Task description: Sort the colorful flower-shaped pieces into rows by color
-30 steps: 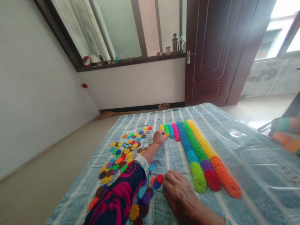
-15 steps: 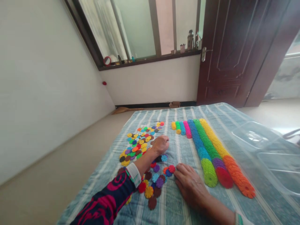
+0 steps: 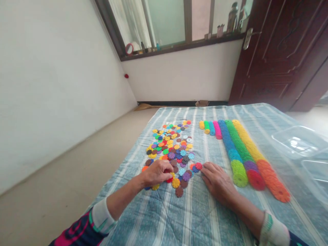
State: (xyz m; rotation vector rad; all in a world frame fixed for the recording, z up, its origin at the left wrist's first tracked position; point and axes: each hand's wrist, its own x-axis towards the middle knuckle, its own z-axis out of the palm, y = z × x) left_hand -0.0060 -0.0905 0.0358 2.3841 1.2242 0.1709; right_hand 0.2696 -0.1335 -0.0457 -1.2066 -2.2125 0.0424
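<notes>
My left hand (image 3: 156, 173) is at the near left part of a loose spread of colored notched plastic discs (image 3: 175, 183). Its thumb and fingers are pinched on a red disc (image 3: 169, 179), partly covered by the fingers. My right hand (image 3: 219, 181) lies flat on the bedspread, fingers stretched out. Its fingertips touch or nearly touch another red disc (image 3: 199, 166) that overlaps a blue one and an orange one in a short row.
Overlapping discs form color-sorted rows to the right, among them a long yellow and orange row (image 3: 256, 150). Clear plastic containers (image 3: 298, 141) rest at the right. The striped bedspread (image 3: 205, 218) ends before the wall and brown door (image 3: 276, 58).
My left hand has drawn back from the middle of the loose discs to their near edge and closed on a red disc. My right hand stays by the short row. The camera view has shifted.
</notes>
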